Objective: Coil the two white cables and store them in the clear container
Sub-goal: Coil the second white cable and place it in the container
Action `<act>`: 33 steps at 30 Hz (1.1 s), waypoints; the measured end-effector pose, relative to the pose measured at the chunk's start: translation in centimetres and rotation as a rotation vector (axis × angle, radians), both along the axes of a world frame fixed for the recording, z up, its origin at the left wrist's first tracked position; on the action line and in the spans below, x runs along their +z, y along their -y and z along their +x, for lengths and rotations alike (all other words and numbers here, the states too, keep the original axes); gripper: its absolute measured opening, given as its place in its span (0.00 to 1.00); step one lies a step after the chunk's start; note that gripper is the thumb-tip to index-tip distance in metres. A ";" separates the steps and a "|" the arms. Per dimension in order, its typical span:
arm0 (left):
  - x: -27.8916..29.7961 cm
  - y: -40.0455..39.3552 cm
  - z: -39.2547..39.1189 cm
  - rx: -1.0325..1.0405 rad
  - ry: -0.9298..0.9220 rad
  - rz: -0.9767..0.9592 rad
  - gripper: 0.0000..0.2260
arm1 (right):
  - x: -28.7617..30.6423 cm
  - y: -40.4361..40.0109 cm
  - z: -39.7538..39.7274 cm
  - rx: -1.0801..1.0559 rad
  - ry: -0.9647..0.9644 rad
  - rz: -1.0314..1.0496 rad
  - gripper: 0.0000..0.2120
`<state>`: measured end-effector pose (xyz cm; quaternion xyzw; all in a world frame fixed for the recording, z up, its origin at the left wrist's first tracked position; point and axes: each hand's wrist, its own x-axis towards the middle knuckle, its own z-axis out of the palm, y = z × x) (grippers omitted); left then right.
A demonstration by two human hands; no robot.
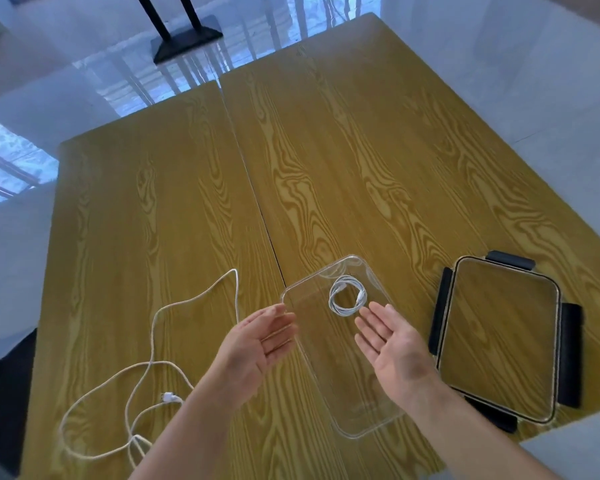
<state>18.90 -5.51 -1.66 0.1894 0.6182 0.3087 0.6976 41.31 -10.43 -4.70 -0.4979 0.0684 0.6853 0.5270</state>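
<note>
Clear container (pixel 343 386) on table (pixel 361 150); coiled cable (pixel 346 294) lies inside, far end. Loose cable (pixel 146 362) sprawls left of container. Left hand (pixel 257 344) and right hand (pixel 392 344) spread, palms up, empty, above container.

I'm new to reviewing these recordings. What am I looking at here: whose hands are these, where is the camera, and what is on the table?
There is no machine here. One wide-angle camera sits on a person's head, looking forward and down, so the bare arms come in from the bottom edge. The left hand and right hand are both open, palms up, holding nothing. On the wooden table stands a clear container with one coiled white cable already lying inside. A second, longer white cable lies loose and uncoiled on the table to the left. To the right lies the container's lid, clear with dark clips.
</note>
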 end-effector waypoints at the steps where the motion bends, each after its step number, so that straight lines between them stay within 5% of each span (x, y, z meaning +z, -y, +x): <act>1: 0.1 0.7 -0.8 0.038 0.005 0.000 0.11 | 0.4 0.1 0.0 0.004 0.001 0.003 0.18; 22: -1.7 15.3 -19.8 0.453 0.006 -0.055 0.08 | 4.0 2.8 -13.9 0.410 0.153 0.076 0.15; 33: -3.8 19.8 -27.5 0.413 -0.105 -0.107 0.08 | 1.5 5.3 -21.8 0.585 0.265 0.012 0.12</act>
